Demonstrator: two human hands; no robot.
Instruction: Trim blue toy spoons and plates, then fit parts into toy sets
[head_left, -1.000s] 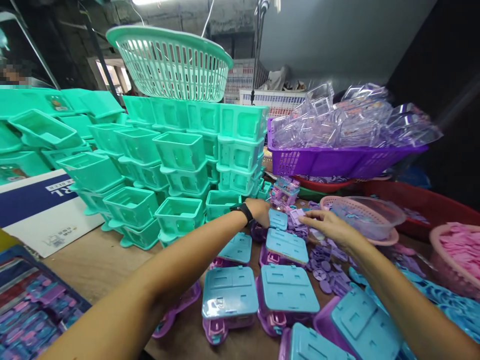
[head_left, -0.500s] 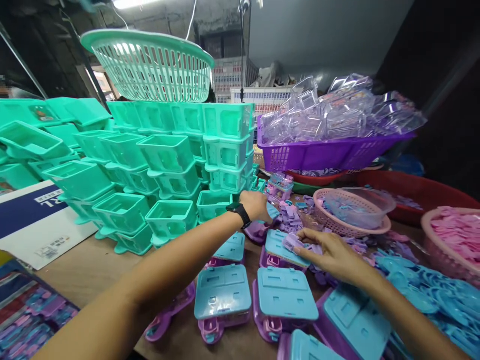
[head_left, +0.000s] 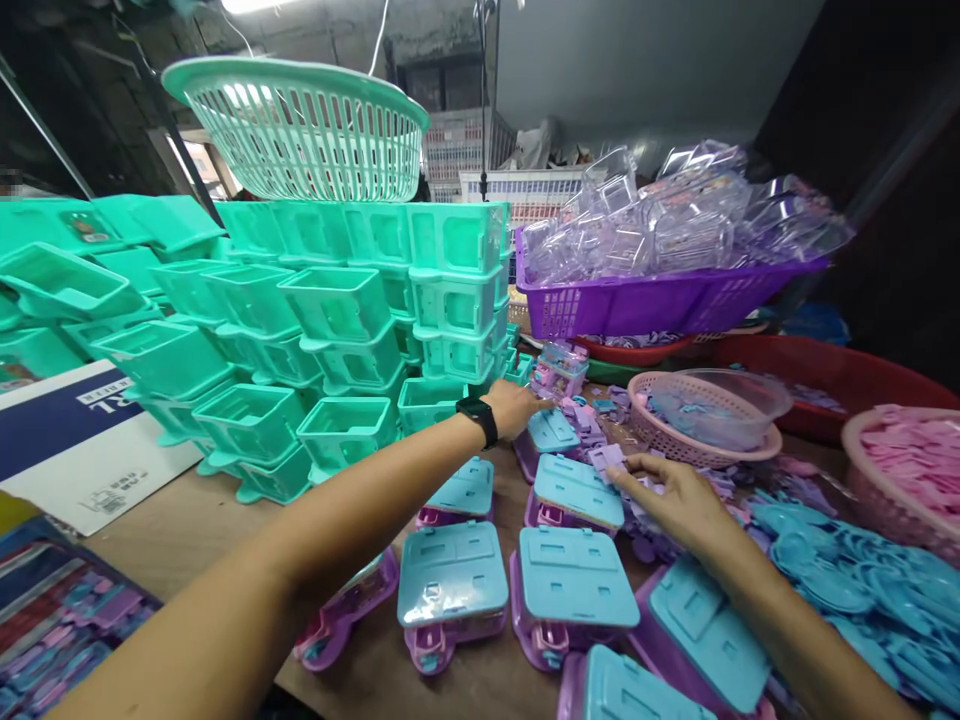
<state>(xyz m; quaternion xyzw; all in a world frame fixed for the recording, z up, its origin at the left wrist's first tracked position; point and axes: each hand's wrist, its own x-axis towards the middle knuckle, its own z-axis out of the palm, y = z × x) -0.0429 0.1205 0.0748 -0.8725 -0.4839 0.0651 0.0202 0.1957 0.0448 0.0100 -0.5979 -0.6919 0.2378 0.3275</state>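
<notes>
Turquoise-lidded cases [head_left: 452,573]: several lie closed on desk [head_left: 187,535] | left hand [head_left: 514,408] reaching, grip unclear | right hand [head_left: 667,490] pinching lilac piece [head_left: 606,459] | loose parts remain

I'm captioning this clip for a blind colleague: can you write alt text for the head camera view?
Two bare arms reach over a wooden table crowded with toy cases with blue lids: the left hand, with a black watch on its wrist, touches one far case, and the right hand holds a small lilac piece. Stacked teal tubs rise behind on the left, and a purple basket of clear plastic shells sits behind on the right.
</notes>
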